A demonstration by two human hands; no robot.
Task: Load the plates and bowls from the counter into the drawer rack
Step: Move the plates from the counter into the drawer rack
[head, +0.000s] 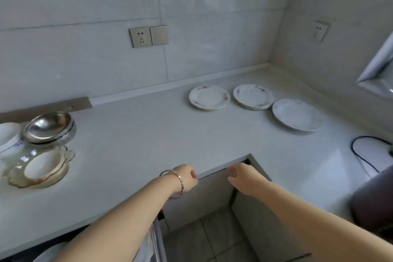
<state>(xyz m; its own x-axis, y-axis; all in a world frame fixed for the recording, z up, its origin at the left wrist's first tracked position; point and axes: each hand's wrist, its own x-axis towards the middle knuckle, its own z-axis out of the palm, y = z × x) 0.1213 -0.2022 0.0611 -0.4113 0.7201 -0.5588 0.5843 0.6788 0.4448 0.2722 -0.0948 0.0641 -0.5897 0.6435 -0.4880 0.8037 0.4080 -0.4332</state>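
Three lots of plates lie at the back right of the white counter [131, 155]: a floral-rimmed plate [209, 97], a short stack of similar plates [253, 96] and a pale plate [297, 115]. At the far left are a steel bowl [50, 127], a white bowl with blue marks [8, 136], and a white bowl [42, 168] sitting in a scalloped glass dish. My left hand [187, 178], with a bracelet on its wrist, and my right hand [240, 178] hover at the counter's inner corner edge, fingers curled, with nothing in them. A wire drawer rack [154, 240] shows partly under my left forearm.
A black cable [361, 155] loops on the counter at the right, beside a dark object [372, 198]. Grey cabinet doors [202, 198] stand below the corner, with tiled floor beneath. Wall sockets [141, 37] are on the back wall.
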